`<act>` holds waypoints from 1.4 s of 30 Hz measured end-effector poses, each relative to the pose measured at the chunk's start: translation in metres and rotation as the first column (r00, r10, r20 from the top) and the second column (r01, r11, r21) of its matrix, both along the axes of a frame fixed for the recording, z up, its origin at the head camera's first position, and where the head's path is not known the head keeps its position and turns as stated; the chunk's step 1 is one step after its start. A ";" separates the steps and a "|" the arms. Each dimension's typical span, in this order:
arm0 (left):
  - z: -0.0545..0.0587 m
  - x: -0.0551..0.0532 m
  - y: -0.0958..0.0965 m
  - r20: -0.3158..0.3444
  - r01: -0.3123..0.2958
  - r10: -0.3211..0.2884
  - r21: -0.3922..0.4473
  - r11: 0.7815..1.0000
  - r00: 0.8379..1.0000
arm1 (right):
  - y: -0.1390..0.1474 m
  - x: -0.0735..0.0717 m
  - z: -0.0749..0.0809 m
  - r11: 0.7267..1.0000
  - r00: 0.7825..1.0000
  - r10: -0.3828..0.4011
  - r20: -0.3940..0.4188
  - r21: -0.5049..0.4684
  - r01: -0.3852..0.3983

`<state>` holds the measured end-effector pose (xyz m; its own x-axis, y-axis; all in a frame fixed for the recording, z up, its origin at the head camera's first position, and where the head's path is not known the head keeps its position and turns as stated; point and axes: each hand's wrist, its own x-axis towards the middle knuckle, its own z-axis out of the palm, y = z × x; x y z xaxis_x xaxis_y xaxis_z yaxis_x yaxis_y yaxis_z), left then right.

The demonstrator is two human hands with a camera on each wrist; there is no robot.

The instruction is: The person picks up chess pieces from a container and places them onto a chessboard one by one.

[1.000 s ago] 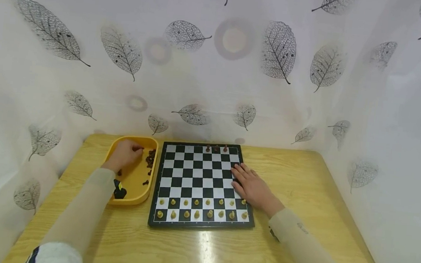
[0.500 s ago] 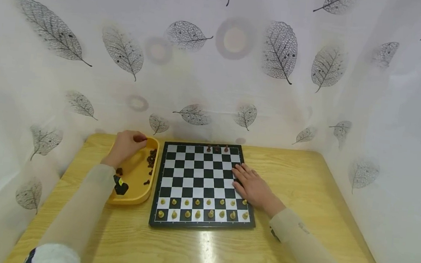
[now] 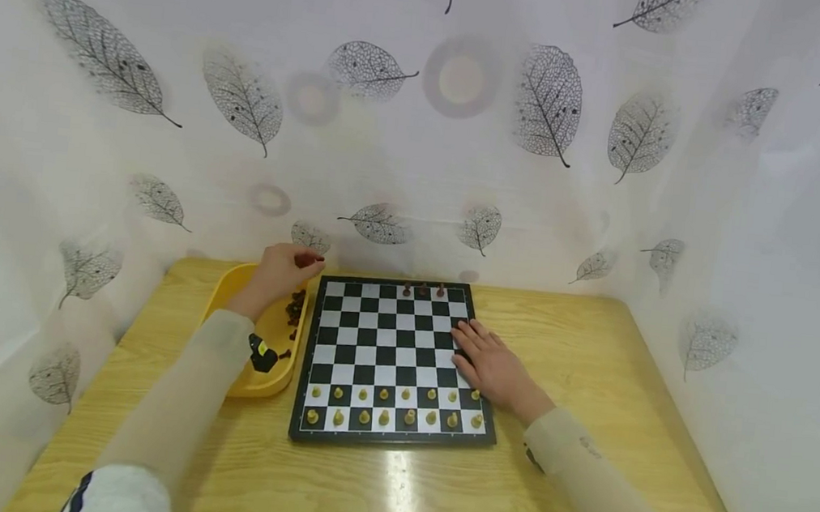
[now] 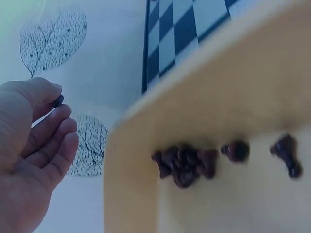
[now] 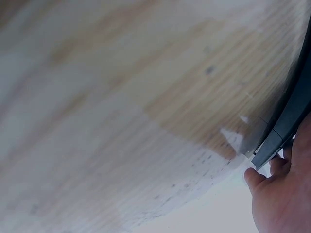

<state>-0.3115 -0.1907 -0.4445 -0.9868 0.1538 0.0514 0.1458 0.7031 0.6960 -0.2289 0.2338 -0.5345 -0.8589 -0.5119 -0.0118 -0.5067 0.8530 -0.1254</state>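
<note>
My left hand [image 3: 283, 268] hovers above the far corner of the yellow tray [image 3: 225, 294], pinching a small dark chess piece [image 3: 304, 261] between thumb and fingertips; the left wrist view shows the dark chess piece [image 4: 58, 101] at the thumb tip of the left hand [image 4: 34, 145]. Several dark pieces [image 4: 187, 162] lie in the tray [image 4: 209, 111]. My right hand [image 3: 492, 362] lies flat on the right edge of the chessboard [image 3: 360, 329], fingers straight. Light pieces [image 3: 393, 405] fill the two near rows. Three dark pieces [image 3: 422, 290] stand on the far row.
The board and tray sit on a wooden table [image 3: 591, 361] enclosed by leaf-patterned white curtains. A black wrist-mounted device [image 3: 261, 353] hangs over the tray. In the right wrist view the right hand [image 5: 284, 199] touches the board's dark edge [image 5: 289, 116] on the wood.
My left hand rose out of the tray with a dark piece and moved right towards the board's far left corner. The right hand stayed still.
</note>
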 end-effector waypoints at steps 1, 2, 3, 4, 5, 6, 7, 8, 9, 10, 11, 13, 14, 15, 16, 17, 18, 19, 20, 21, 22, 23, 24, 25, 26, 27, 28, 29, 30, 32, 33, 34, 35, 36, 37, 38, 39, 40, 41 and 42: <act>0.000 0.000 0.003 0.004 0.000 0.000 0.001 1.000 1.000 | 0.000 0.000 0.000 1.000 1.000 -0.001 -0.002 -0.003 0.001; 0.001 -0.001 0.005 0.003 0.003 -0.003 0.002 1.000 1.000 | 0.000 0.000 0.000 1.000 1.000 -0.001 -0.003 -0.006 0.001; 0.001 -0.001 0.008 0.003 0.007 -0.007 0.005 1.000 1.000 | -0.001 0.001 0.000 1.000 1.000 -0.002 -0.005 -0.012 0.002; 0.002 -0.001 0.010 0.000 0.010 -0.010 0.008 1.000 1.000 | -0.001 0.001 0.000 1.000 1.000 -0.001 -0.010 -0.016 0.001; 0.002 0.000 0.012 -0.004 0.013 -0.013 0.012 1.000 1.000 | -0.001 0.001 0.000 1.000 1.000 -0.001 -0.014 -0.018 0.000; 0.002 0.000 0.014 -0.006 0.016 -0.015 0.023 1.000 1.000 | -0.001 0.001 0.000 1.000 1.000 0.000 -0.018 -0.019 0.000; 0.003 0.000 0.016 -0.007 0.015 -0.015 0.030 0.999 1.000 | -0.001 0.001 0.000 1.000 1.000 0.000 -0.019 -0.015 0.000; 0.003 0.001 0.018 -0.008 0.018 -0.017 0.039 0.999 1.000 | -0.001 0.001 0.000 1.000 1.000 0.001 -0.019 -0.015 -0.002; 0.003 0.001 0.021 -0.010 0.020 -0.020 0.050 0.999 1.000 | -0.001 0.001 0.000 1.000 1.000 0.003 -0.020 -0.016 -0.003; 0.003 0.001 0.023 -0.010 0.022 -0.022 0.060 0.998 1.000 | -0.001 0.001 0.000 1.000 1.000 0.004 -0.019 -0.019 -0.004; 0.003 0.001 0.026 -0.016 0.026 -0.025 0.066 0.997 1.000 | 0.000 0.001 0.000 1.000 1.000 0.004 -0.019 -0.019 -0.004; 0.001 -0.001 0.031 -0.028 0.036 -0.034 0.072 0.997 0.999 | 0.000 0.001 0.000 1.000 1.000 0.004 -0.020 -0.020 -0.004; 0.001 -0.002 0.035 -0.035 0.044 -0.041 0.075 0.996 0.999 | 0.000 0.001 0.000 1.000 1.000 0.002 -0.018 -0.018 -0.002; 0.000 -0.003 0.038 -0.037 0.052 -0.049 0.078 0.996 0.998 | -0.001 0.001 0.000 1.000 1.000 0.000 -0.017 -0.013 0.000; 0.000 -0.004 0.042 -0.042 0.059 -0.056 0.077 0.995 0.998 | -0.001 0.001 0.000 1.000 1.000 -0.003 -0.014 -0.010 0.003; -0.001 -0.004 0.045 -0.047 0.067 -0.064 0.072 0.995 0.997 | -0.001 0.001 0.000 1.000 1.000 -0.006 -0.011 -0.006 0.006; -0.002 -0.005 0.049 -0.045 0.074 -0.070 0.073 0.995 0.996 | -0.001 0.002 0.001 1.000 1.000 -0.007 -0.010 -0.005 0.007; -0.002 -0.005 0.053 -0.045 0.083 -0.080 0.074 0.994 0.996 | -0.002 0.002 0.001 1.000 1.000 -0.010 -0.005 -0.003 0.010; -0.003 -0.006 0.058 -0.041 0.092 -0.089 0.071 0.993 0.995 | -0.002 0.002 0.002 1.000 1.000 -0.013 -0.001 0.001 0.013; -0.003 -0.006 0.062 -0.040 0.102 -0.099 0.067 0.993 0.994 | -0.002 0.002 0.002 1.000 1.000 -0.013 0.000 0.002 0.013; -0.004 -0.006 0.066 -0.039 0.109 -0.107 0.068 0.992 0.994 | -0.002 0.002 0.002 1.000 1.000 -0.012 -0.001 -0.002 0.012; -0.005 -0.006 0.071 -0.033 0.116 -0.114 0.069 0.991 0.993 | -0.002 0.002 0.002 1.000 1.000 -0.010 -0.003 -0.004 0.010; -0.005 -0.006 0.075 -0.024 0.123 -0.121 0.071 0.990 0.992 | -0.002 0.002 0.002 1.000 1.000 -0.008 -0.005 -0.006 0.008; -0.006 -0.005 0.079 -0.016 0.128 -0.127 0.069 0.989 0.992 | -0.002 0.002 0.002 1.000 1.000 -0.008 -0.004 -0.007 0.008; -0.008 -0.005 0.083 -0.006 0.130 -0.130 0.076 0.989 0.991 | -0.002 0.002 0.001 1.000 1.000 -0.006 -0.006 -0.009 0.006; -0.009 -0.004 0.087 0.004 0.134 -0.135 0.087 0.987 0.991 | -0.003 0.002 0.001 1.000 1.000 -0.004 -0.006 -0.014 0.004; -0.010 -0.004 0.091 0.013 0.137 -0.139 0.095 0.986 0.990 | -0.003 0.002 0.001 1.000 1.000 -0.004 -0.007 -0.018 0.003; -0.011 -0.003 0.095 0.016 0.144 -0.146 0.096 0.985 0.989 | -0.002 0.002 0.001 1.000 1.000 -0.004 -0.005 -0.020 0.004; -0.013 -0.003 0.098 0.014 0.149 -0.151 0.098 0.984 0.988 | -0.002 0.002 0.001 1.000 1.000 -0.004 -0.006 -0.019 0.004; -0.017 -0.003 0.105 -0.008 0.165 -0.165 0.102 0.981 0.986 | -0.002 0.002 0.000 1.000 1.000 -0.007 -0.002 -0.017 0.007; -0.019 -0.003 0.109 -0.019 0.173 -0.172 0.104 0.979 0.985 | -0.002 0.002 0.000 1.000 1.000 -0.007 -0.002 -0.016 0.007; -0.020 -0.004 0.112 -0.034 0.179 -0.177 0.101 0.979 0.984 | -0.002 0.002 0.000 1.000 1.000 -0.010 0.001 -0.010 0.010; -0.022 -0.004 0.115 -0.046 0.187 -0.183 0.104 0.977 0.982 | -0.002 0.002 -0.001 1.000 1.000 -0.012 0.003 -0.008 0.012; -0.024 -0.004 0.117 -0.054 0.195 -0.190 0.111 0.975 0.980 | -0.002 0.002 -0.001 1.000 1.000 -0.015 0.006 -0.003 0.015; -0.025 -0.005 0.120 -0.057 0.201 -0.196 0.118 0.972 0.979 | -0.002 0.002 -0.001 1.000 1.000 -0.018 0.009 -0.001 0.018; -0.026 -0.005 0.122 -0.054 0.206 -0.200 0.129 0.970 0.978 | -0.002 0.002 -0.001 1.000 1.000 -0.019 0.010 0.000 0.019; -0.027 -0.005 0.124 -0.050 0.208 -0.203 0.136 0.968 0.978 | -0.002 0.002 -0.001 1.000 1.000 -0.020 0.010 0.004 0.020; -0.028 -0.005 0.126 -0.047 0.213 -0.208 0.140 0.967 0.977 | -0.002 0.001 -0.001 1.000 1.000 -0.020 0.008 0.004 0.020; -0.029 -0.005 0.128 -0.039 0.217 -0.214 0.145 0.965 0.976 | -0.001 0.001 -0.001 1.000 1.000 -0.017 0.002 0.000 0.017; -0.029 -0.004 0.131 -0.031 0.220 -0.218 0.150 0.964 0.975 | -0.001 0.001 -0.001 1.000 1.000 -0.015 -0.003 -0.001 0.015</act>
